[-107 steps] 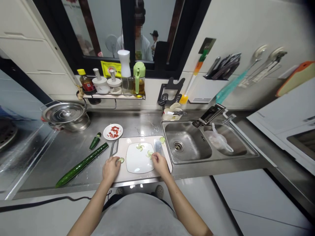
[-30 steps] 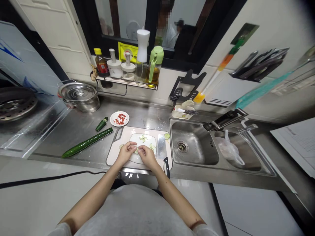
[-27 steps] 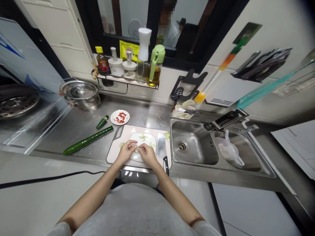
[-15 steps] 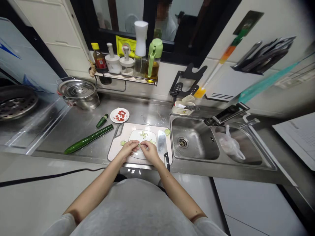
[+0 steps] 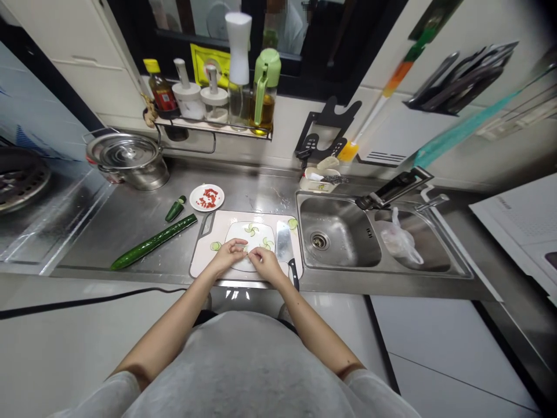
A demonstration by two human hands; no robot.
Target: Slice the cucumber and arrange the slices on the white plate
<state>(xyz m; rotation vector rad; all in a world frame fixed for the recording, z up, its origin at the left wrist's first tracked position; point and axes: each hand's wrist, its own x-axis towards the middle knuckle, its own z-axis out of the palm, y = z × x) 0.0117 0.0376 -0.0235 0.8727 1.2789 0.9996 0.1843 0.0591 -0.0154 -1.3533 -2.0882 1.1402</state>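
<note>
Over the white plate point(image 5: 258, 226), my right hand point(image 5: 266, 264) pinches a small cucumber slice, mostly hidden by the fingertips. My left hand point(image 5: 227, 257) is just beside it, its thumb and forefinger apart and close to the right fingertips. Curved cucumber slices point(image 5: 251, 230) form a pinwheel at the plate's far side, and another group point(image 5: 267, 244) lies at its right. Beneath the plate is a pale pink cutting board point(image 5: 202, 258). A few round cucumber slices point(image 5: 215, 246) rest left of the plate. A cleaver point(image 5: 285, 242) with a black handle lies on the right.
A long cucumber point(image 5: 152, 242) and a cut cucumber end point(image 5: 174, 210) lie left of the board. Behind them is a small plate point(image 5: 194, 200) of chopped red bits. The sink point(image 5: 343, 232) adjoins the board's right. A lidded steel pot point(image 5: 150, 177) stands back left, below a condiment shelf point(image 5: 204, 128).
My left fingers have spread away from the pinched slice, while my right hand keeps its pinch. The whole view has shifted slightly.
</note>
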